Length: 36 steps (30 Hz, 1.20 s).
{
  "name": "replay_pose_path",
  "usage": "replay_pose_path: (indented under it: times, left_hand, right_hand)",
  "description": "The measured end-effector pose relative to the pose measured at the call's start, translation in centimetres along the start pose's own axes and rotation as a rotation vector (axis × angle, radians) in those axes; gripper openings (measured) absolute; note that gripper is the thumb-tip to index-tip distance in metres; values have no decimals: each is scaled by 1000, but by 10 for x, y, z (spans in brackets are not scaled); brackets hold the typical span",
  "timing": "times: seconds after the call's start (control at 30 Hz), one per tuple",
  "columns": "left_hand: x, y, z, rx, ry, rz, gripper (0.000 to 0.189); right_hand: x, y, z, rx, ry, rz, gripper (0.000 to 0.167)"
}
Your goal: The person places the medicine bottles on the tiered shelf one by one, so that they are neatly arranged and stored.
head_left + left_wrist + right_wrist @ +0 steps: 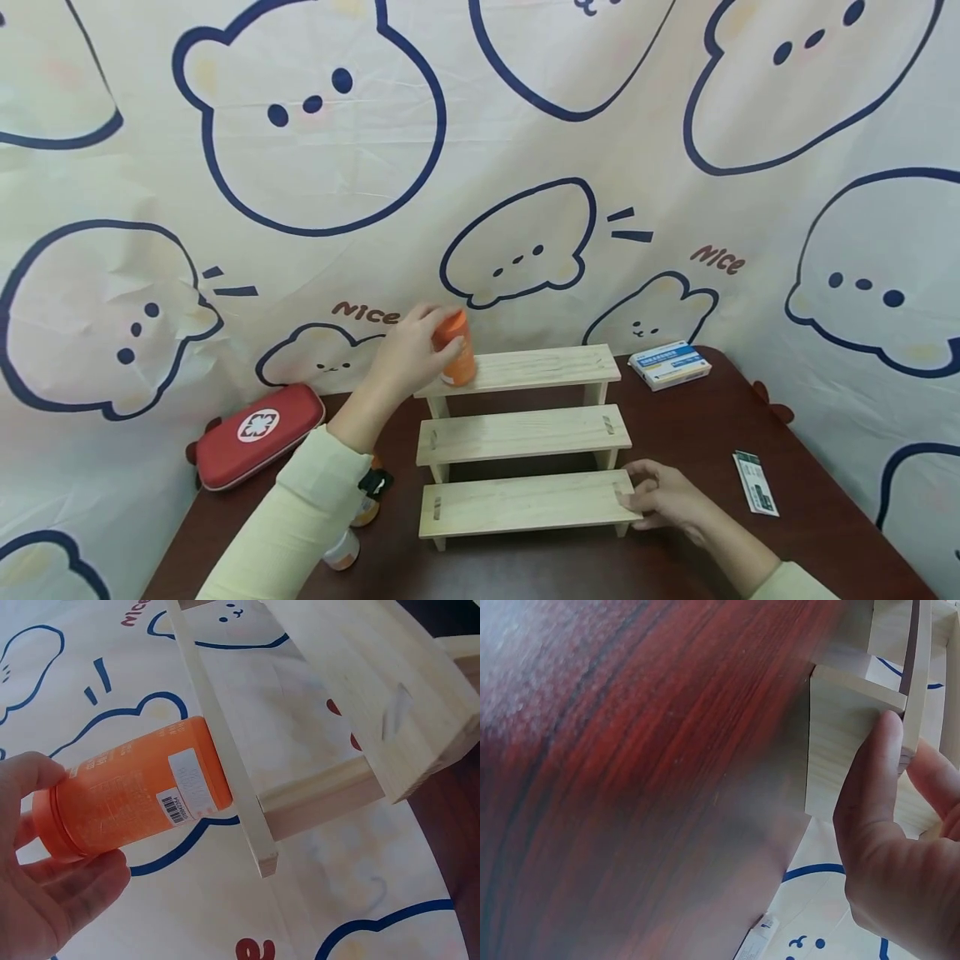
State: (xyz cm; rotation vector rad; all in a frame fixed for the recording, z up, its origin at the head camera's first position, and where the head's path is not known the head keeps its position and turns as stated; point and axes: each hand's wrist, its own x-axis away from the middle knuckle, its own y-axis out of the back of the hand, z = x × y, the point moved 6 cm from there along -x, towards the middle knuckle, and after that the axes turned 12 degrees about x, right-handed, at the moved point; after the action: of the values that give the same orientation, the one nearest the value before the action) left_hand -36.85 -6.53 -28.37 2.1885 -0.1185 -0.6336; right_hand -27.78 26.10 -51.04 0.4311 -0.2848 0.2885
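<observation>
A three-step wooden rack [523, 435] of pale boards stands on the table. My left hand [411, 350] grips an orange bottle [459, 354] by its capped end, at the left end of the top step. In the left wrist view the bottle [135, 787] shows a white barcode label near its base, which is right at the top board [225, 750]. My right hand [670, 500] pinches the right end of the lowest step, with the thumb [877, 772] on one side of the board and a finger on the other.
A red zippered case [258, 435] lies at the left. Two small bottles, one a white bottle [342, 550], are partly hidden behind the left sleeve. At the back right sits a blue-and-white box [670, 365]; a flat white-and-green packet [756, 483] lies nearer. A patterned cloth hangs behind.
</observation>
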Motion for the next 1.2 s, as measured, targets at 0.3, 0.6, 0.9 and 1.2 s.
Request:
replay_pose_path:
  times: [0.3, 0.6, 0.9, 1.2]
  left_hand:
    - [6, 7, -5, -71, -50, -40, 64]
    - [12, 33, -12, -112, -91, -104, 64]
    - [28, 68, -23, -215, -116, -122, 65]
    - [46, 85, -22, -280, -197, -164, 62]
  right_hand:
    - [1, -2, 1, -10, 29, 8, 68]
    - [1, -4, 2, -9, 33, 15, 67]
    - [2, -2, 2, -30, 16, 11, 69]
    - [2, 0, 1, 6, 31, -18, 68]
